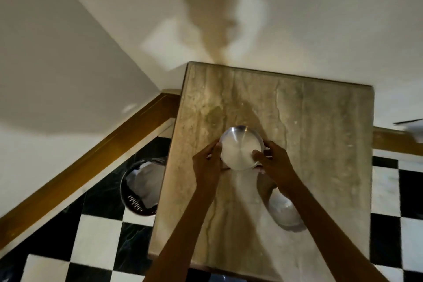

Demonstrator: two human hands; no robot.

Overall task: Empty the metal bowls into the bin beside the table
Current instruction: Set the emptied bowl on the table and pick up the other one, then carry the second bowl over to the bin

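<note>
A round metal bowl (239, 147) is held over the middle of the marble-topped table (320, 133), and I see no contents in its shiny inside. My left hand (207, 162) grips its left rim and my right hand (275, 162) grips its right rim. A second metal bowl (285, 210) rests on the table nearer to me, partly hidden under my right forearm. The bin (142, 185), dark with a pale liner, stands on the floor just left of the table; the table edge hides its right side.
The floor (98, 233) is black-and-white checkered tile. A wooden skirting board (91, 155) runs along the wall behind the bin. White walls meet in a corner beyond the table. A blurred pale object (412, 127) sticks in at the right edge.
</note>
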